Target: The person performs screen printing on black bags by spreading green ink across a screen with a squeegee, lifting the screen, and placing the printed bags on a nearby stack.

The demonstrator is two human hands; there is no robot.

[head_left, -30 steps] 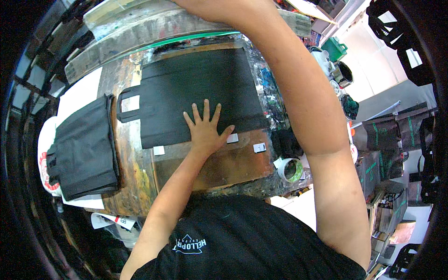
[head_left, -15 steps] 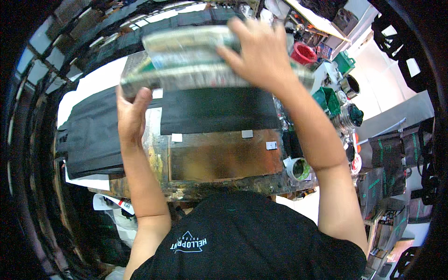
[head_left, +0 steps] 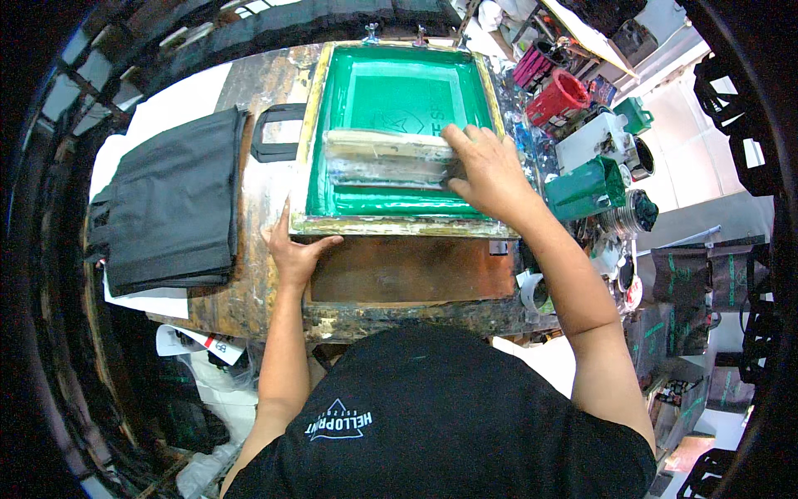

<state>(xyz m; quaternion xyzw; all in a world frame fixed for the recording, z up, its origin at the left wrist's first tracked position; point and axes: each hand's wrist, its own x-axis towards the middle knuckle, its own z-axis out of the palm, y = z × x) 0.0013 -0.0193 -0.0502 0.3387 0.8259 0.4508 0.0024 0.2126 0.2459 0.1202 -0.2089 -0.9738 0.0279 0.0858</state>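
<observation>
In the head view, a screen-printing frame (head_left: 399, 225) lies over the middle of the worktable (head_left: 258, 279), its mesh (head_left: 399, 87) coated in bright green, glossiest along the near and left margins. At the frame's far side stand two metal clamps (head_left: 371, 33).

The right hand (head_left: 495, 176) is closed around the right end of a squeegee (head_left: 386, 158) — fingers over the top, thumb on the near side. That long, pale, ink-stained bar runs crosswise over the nearer half of the mesh; whether its blade presses on it I cannot tell. The left hand (head_left: 295, 256) is well apart from the right, spread at the frame's near left corner, fingers pointing up along the left side and thumb reaching along the near edge.

From beneath the frame's left side a black bag handle (head_left: 259, 137) sticks out; the rest of that bag is hidden. Nearer the person, a brown board (head_left: 407, 274) shows below the frame. To the left, a stack of black tote bags (head_left: 179, 200) lies partly on a white sheet (head_left: 183, 100). Along the right stand a red bucket (head_left: 561, 96), a green container (head_left: 586, 190) and — close to the right forearm — a white tub (head_left: 536, 294).
</observation>
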